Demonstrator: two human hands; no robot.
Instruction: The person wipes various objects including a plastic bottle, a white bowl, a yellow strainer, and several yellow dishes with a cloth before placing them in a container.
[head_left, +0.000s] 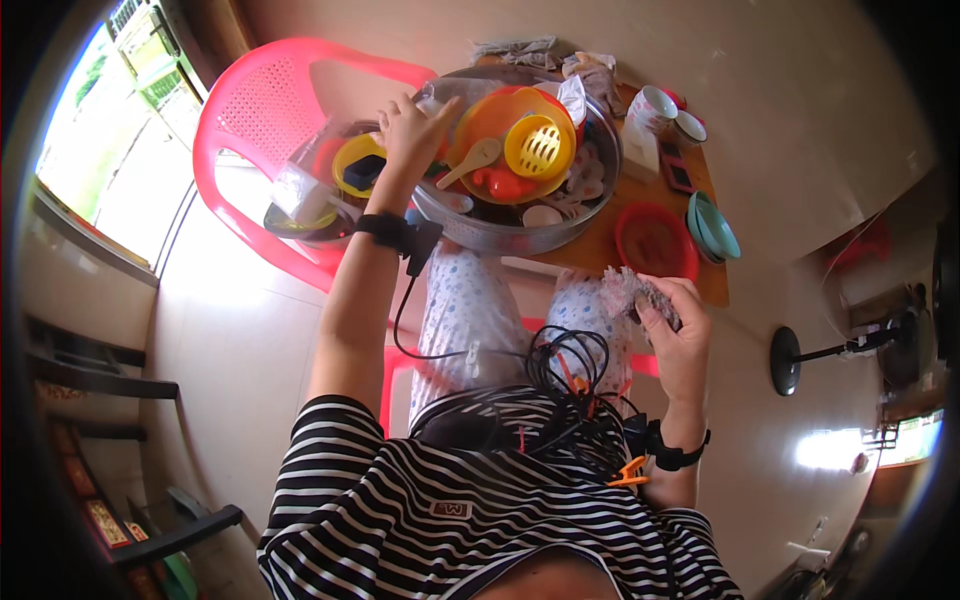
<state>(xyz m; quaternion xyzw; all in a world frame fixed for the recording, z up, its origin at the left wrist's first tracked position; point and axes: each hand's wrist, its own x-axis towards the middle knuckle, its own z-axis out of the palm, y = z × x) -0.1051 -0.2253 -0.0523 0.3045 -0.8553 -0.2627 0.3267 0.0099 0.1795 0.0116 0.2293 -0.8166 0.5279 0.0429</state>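
Note:
Over the left rim of a large metal basin, my left hand has its thumb and fingers spread apart. A clear, whitish thing lies by its fingertips; I cannot make out its kind or any grip on it. Inside the basin are an orange-yellow bowl, a yellow slotted scoop, a pale rice paddle, a red piece and several small white dishes. My right hand, above my right knee, is closed on a crumpled grey cloth with a rough surface.
Left of the basin, a pink plastic chair carries yellow containers and clear plastic. The wooden table on the right bears a red basin, teal bowls and stacked white cups. Coiled black cable lies across my lap.

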